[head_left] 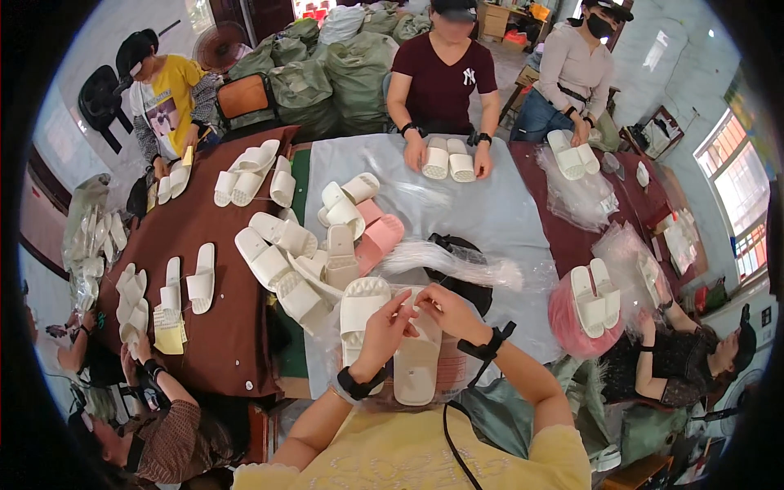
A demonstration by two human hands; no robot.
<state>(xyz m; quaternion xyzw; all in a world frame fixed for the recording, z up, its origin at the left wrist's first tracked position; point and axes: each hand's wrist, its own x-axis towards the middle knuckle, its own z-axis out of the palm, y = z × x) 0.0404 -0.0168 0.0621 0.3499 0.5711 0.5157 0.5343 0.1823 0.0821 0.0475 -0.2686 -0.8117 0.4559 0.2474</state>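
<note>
In front of me lies a pair of cream slide slippers, the left slipper [365, 296] and the right slipper [416, 380] side by side with clear plastic about them. My left hand [390, 323] and my right hand [446, 311] meet over the right slipper's upper part. The fingertips of both hands are pinched close together. Whatever thin thing they hold is too small to make out. Just beyond my hands lies a bundle of clear plastic strips [449, 263]. To the left is a heap of cream slippers [264, 260] with a pink slipper [382, 235] among them.
A black round thing [472, 300] sits under the strips. Across the grey-covered table [490, 212], a person's hands touch a cream pair [449, 160]. Other people handle slippers on the brown cloths [229, 327] at both sides. A pink round stool [562, 314] bears slippers at right.
</note>
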